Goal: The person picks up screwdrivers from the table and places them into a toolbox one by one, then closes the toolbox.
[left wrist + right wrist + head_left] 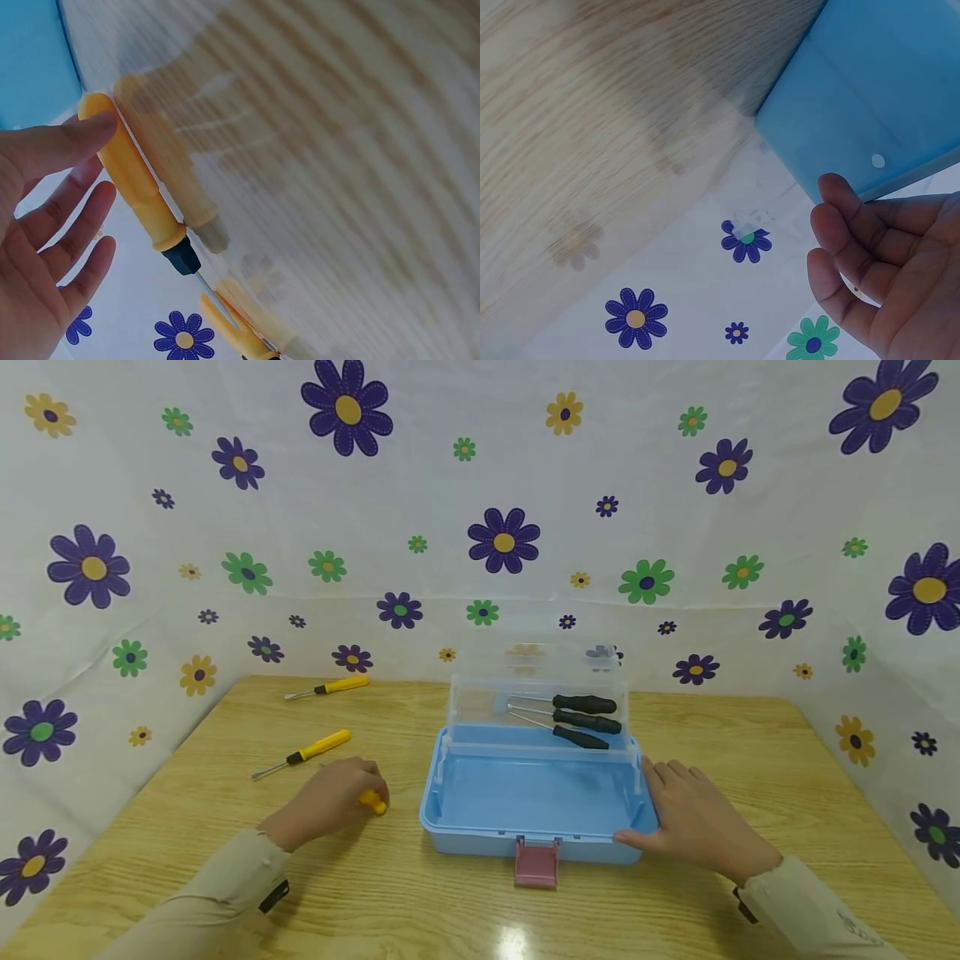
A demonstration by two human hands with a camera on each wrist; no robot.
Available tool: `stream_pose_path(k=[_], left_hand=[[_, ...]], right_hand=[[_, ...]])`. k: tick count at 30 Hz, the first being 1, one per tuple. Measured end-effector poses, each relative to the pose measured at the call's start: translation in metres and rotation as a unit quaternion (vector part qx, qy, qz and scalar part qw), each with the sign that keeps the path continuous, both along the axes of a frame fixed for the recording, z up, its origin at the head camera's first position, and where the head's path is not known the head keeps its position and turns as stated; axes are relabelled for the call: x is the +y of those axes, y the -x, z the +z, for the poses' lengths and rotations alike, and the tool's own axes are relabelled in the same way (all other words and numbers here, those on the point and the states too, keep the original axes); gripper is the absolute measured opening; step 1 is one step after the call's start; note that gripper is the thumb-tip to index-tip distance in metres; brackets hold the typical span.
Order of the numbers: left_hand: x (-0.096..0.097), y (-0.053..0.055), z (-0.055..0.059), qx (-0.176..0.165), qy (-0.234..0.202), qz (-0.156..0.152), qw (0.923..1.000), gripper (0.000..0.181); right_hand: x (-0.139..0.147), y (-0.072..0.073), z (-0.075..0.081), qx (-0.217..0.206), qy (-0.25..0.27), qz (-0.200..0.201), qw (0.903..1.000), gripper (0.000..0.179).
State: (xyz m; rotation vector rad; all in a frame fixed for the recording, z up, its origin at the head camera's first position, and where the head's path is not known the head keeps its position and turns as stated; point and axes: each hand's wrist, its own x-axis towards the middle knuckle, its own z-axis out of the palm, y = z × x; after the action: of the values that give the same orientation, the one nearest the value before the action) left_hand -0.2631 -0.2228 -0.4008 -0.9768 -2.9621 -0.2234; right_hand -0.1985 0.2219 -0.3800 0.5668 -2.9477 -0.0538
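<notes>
My left hand (pixel 341 797) pinches the yellow handle of a screwdriver (pixel 135 165) between thumb and fingers, close over the table left of the toolbox. Its black collar and thin shaft show in the left wrist view; in the head view the hand hides most of it. My right hand (pixel 693 814) rests against the right side of the light blue toolbox (pixel 536 846), thumb on the front rim and fingers extended along the side wall. Three black-handled screwdrivers (pixel 587 722) lie in the clear plastic part (pixel 476 706) at the box's back.
Two more yellow-handled screwdrivers lie on the wooden table (pixel 360 902), one just beyond my left hand (pixel 322 746) and one near the back edge (pixel 345 684). A pink latch (pixel 536 866) hangs down at the toolbox front. Flower-printed cloth (pixel 420 510) surrounds the table.
</notes>
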Motion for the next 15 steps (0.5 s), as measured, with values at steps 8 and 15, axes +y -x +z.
stream_pose_path(k=[8, 15], left_hand=[[-0.002, 0.001, -0.001, 0.007, 0.006, -0.027, 0.9996, 0.018], [-0.01, -0.001, -0.003, -0.016, -0.002, -0.03, 0.9994, 0.018]], right_hand=[[0.001, 0.0, -0.001, -0.002, -0.001, -0.002, 1.0, 0.11], [0.002, 0.0, -0.002, 0.006, -0.001, 0.005, 1.0, 0.108]])
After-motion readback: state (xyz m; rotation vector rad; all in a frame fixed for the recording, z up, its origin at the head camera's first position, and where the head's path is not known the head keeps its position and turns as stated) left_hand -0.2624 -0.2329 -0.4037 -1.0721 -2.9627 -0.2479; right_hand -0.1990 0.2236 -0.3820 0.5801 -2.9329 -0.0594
